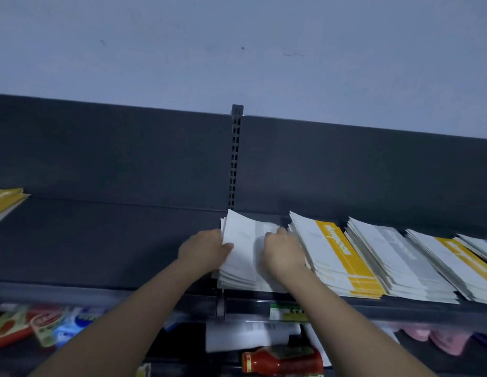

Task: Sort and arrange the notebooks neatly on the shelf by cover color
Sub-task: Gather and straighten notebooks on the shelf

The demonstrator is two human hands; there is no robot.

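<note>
Both hands are working: left hand (207, 250) is gripping the grey notebook stack (241, 248) by its left edge, right hand (284, 254) is clutching its right side, squaring it on the shelf (101, 240) beside the yellow stack (343, 257). Next, likely: aligning front edges.

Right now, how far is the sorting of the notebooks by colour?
Done: sorted piles lie rightward: a yellow stack, a grey pile, a second yellow stack. In hand: the left hand grips the grey stack; the right hand rests on it. Left: the far-left yellow notebooks lie apart from the others.
</note>
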